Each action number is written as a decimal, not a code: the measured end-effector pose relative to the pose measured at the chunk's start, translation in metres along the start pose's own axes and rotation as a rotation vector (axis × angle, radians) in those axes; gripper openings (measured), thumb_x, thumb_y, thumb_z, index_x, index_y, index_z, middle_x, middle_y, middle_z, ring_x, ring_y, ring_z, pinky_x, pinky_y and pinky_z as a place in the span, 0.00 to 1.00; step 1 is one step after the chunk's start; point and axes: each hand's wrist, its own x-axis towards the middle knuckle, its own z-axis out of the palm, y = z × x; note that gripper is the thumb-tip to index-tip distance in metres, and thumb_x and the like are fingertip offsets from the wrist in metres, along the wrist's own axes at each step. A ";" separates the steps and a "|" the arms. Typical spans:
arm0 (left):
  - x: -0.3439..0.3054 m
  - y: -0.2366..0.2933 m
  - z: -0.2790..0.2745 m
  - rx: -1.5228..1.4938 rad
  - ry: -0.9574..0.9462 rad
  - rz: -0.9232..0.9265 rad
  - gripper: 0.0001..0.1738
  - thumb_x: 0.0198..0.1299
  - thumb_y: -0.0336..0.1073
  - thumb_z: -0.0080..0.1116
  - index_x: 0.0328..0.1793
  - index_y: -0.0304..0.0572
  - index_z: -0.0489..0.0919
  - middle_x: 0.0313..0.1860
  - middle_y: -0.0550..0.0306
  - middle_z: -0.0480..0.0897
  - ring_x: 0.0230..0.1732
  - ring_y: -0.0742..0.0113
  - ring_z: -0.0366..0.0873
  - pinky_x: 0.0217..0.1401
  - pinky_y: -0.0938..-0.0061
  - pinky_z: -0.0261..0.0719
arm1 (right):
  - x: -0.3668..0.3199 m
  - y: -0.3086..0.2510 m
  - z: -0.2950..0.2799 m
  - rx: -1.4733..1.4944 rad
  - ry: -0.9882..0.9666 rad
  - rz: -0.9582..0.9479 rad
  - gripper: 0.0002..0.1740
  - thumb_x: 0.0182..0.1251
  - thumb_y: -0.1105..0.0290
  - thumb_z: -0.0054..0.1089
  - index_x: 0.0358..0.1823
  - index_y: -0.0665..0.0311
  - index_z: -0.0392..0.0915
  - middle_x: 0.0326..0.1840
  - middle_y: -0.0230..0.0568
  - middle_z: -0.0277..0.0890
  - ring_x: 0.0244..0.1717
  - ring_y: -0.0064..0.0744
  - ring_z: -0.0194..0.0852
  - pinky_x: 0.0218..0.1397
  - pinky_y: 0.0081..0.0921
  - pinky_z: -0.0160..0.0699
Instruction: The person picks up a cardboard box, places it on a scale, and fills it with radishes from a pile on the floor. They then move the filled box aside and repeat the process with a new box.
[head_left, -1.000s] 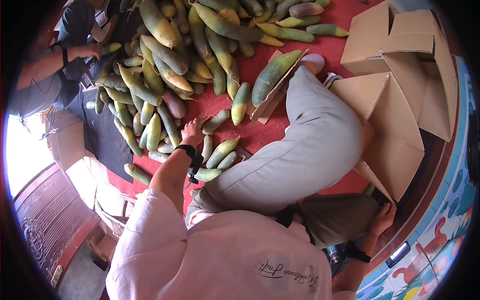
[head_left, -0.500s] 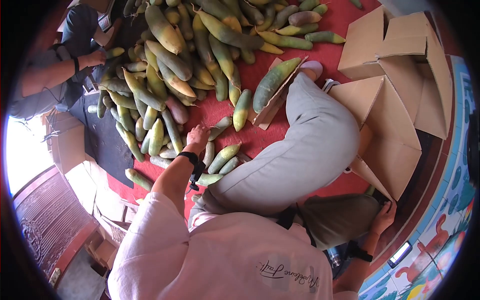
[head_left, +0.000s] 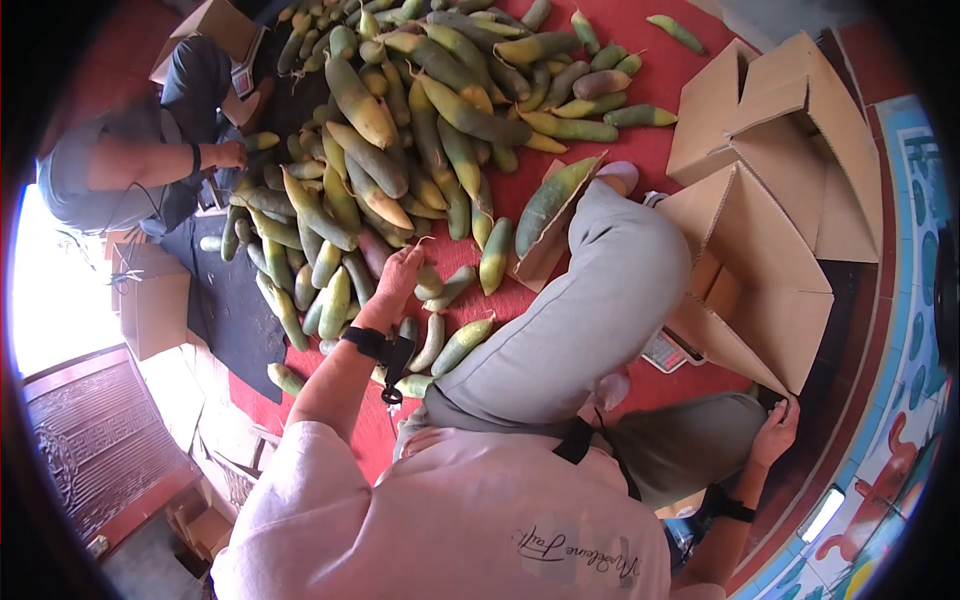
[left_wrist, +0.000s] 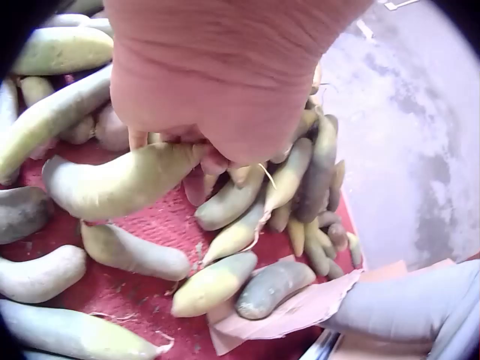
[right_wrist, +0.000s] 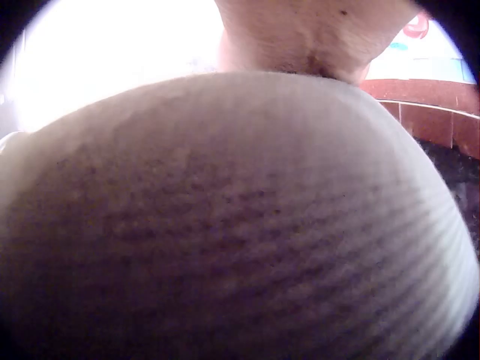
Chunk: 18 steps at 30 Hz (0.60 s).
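Note:
My left hand [head_left: 398, 278] grips one end of a small green radish [left_wrist: 120, 184] above the red carpet, at the near edge of a large heap of green radishes [head_left: 440, 120]. The left wrist view shows the curved radish sticking out sideways from under the palm; the fingertips are partly hidden. Over by my bent knee, my right hand [head_left: 775, 432] pinches the bottom corner of an open cardboard box [head_left: 775, 270]. Trouser cloth [right_wrist: 240, 210] fills most of the right wrist view, hiding the fingers of that hand.
Another open box [head_left: 825, 130] stands behind the first. A scale [head_left: 668, 352] shows beneath the nearer box. A big radish [head_left: 550, 205] lies against a cardboard piece [head_left: 545, 255] near my knee. Across the heap, another person's arm [head_left: 160, 160] reaches in from the left.
My left hand has moved up toward the heap and now has a small radish in its grip. My right hand stays at the box corner. The head view has tilted, showing more of the heap.

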 end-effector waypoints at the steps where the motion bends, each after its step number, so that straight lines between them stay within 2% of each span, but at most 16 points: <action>1: -0.001 0.013 0.005 -0.065 -0.009 0.004 0.17 0.65 0.42 0.42 0.29 0.38 0.74 0.24 0.66 0.72 0.26 0.76 0.63 0.32 0.80 0.63 | -0.001 0.000 0.000 0.000 0.004 0.000 0.12 0.67 0.70 0.46 0.47 0.68 0.72 0.37 0.48 0.74 0.29 0.36 0.75 0.33 0.28 0.75; 3: 0.000 0.032 0.007 -0.128 -0.018 0.027 0.18 0.65 0.42 0.42 0.29 0.38 0.74 0.25 0.67 0.71 0.26 0.76 0.62 0.33 0.80 0.62 | -0.003 0.002 0.000 0.017 0.029 0.014 0.12 0.67 0.70 0.46 0.47 0.68 0.72 0.37 0.47 0.74 0.29 0.35 0.75 0.33 0.27 0.75; 5: -0.007 0.052 0.010 -0.135 -0.074 0.017 0.21 0.67 0.45 0.40 0.43 0.35 0.78 0.27 0.66 0.71 0.33 0.74 0.69 0.42 0.81 0.66 | -0.004 -0.001 -0.002 0.031 0.051 0.026 0.12 0.67 0.70 0.46 0.47 0.68 0.72 0.37 0.47 0.74 0.28 0.35 0.75 0.33 0.27 0.75; 6: -0.013 0.060 0.011 -0.204 -0.114 0.030 0.22 0.67 0.46 0.39 0.43 0.35 0.78 0.30 0.66 0.71 0.36 0.73 0.70 0.46 0.77 0.68 | -0.005 -0.003 -0.004 0.039 0.039 0.051 0.12 0.67 0.70 0.46 0.46 0.68 0.72 0.38 0.47 0.75 0.31 0.37 0.76 0.36 0.28 0.75; 8: -0.029 0.086 0.011 -0.174 -0.085 0.019 0.22 0.67 0.46 0.39 0.43 0.35 0.78 0.33 0.64 0.72 0.39 0.72 0.71 0.47 0.74 0.70 | -0.007 -0.001 -0.005 0.056 0.042 0.079 0.12 0.67 0.69 0.46 0.46 0.68 0.72 0.39 0.48 0.75 0.34 0.39 0.76 0.39 0.29 0.75; 10: -0.037 0.098 0.007 -0.163 -0.067 -0.006 0.23 0.67 0.48 0.37 0.44 0.35 0.77 0.43 0.59 0.75 0.46 0.69 0.73 0.52 0.66 0.71 | -0.008 0.009 -0.003 -0.046 0.069 -0.014 0.12 0.66 0.70 0.46 0.46 0.69 0.72 0.42 0.49 0.75 0.41 0.45 0.75 0.45 0.32 0.73; 11: -0.041 0.103 0.005 -0.158 -0.064 0.012 0.23 0.67 0.48 0.37 0.44 0.35 0.77 0.43 0.59 0.75 0.46 0.69 0.73 0.52 0.66 0.71 | -0.009 0.010 -0.002 -0.034 0.083 -0.010 0.12 0.66 0.70 0.46 0.46 0.69 0.72 0.42 0.49 0.75 0.41 0.45 0.75 0.45 0.32 0.73; 13: -0.053 0.116 0.005 -0.326 -0.096 -0.006 0.22 0.67 0.47 0.36 0.39 0.36 0.74 0.46 0.55 0.76 0.48 0.66 0.73 0.54 0.64 0.70 | -0.010 0.011 -0.004 0.012 0.040 0.067 0.12 0.66 0.70 0.46 0.46 0.69 0.72 0.44 0.51 0.75 0.46 0.49 0.73 0.50 0.34 0.70; 14: -0.057 0.120 0.004 -0.383 -0.098 -0.001 0.19 0.67 0.46 0.37 0.30 0.40 0.68 0.48 0.52 0.77 0.47 0.64 0.74 0.55 0.62 0.70 | -0.010 0.009 -0.005 0.024 0.051 0.070 0.12 0.66 0.70 0.46 0.46 0.69 0.72 0.44 0.51 0.75 0.46 0.49 0.73 0.50 0.34 0.70; 15: -0.059 0.122 0.004 -0.377 -0.098 0.014 0.19 0.67 0.46 0.37 0.30 0.40 0.68 0.48 0.52 0.77 0.47 0.64 0.74 0.55 0.62 0.70 | -0.010 0.007 -0.006 -0.001 0.064 0.030 0.12 0.66 0.70 0.46 0.46 0.69 0.72 0.44 0.50 0.75 0.46 0.49 0.73 0.50 0.34 0.71; 17: -0.060 0.121 0.002 -0.436 -0.091 0.044 0.19 0.67 0.45 0.38 0.25 0.44 0.62 0.49 0.51 0.77 0.47 0.64 0.74 0.55 0.58 0.70 | -0.011 0.005 -0.008 -0.017 0.087 -0.005 0.12 0.66 0.70 0.46 0.46 0.69 0.72 0.44 0.50 0.74 0.45 0.48 0.73 0.49 0.34 0.71; 18: -0.061 0.122 0.003 -0.479 -0.097 0.082 0.18 0.67 0.44 0.37 0.24 0.47 0.62 0.48 0.52 0.79 0.43 0.66 0.75 0.46 0.67 0.72 | -0.012 0.005 -0.008 -0.021 0.095 -0.015 0.12 0.66 0.71 0.46 0.46 0.69 0.72 0.44 0.51 0.74 0.45 0.48 0.73 0.49 0.34 0.71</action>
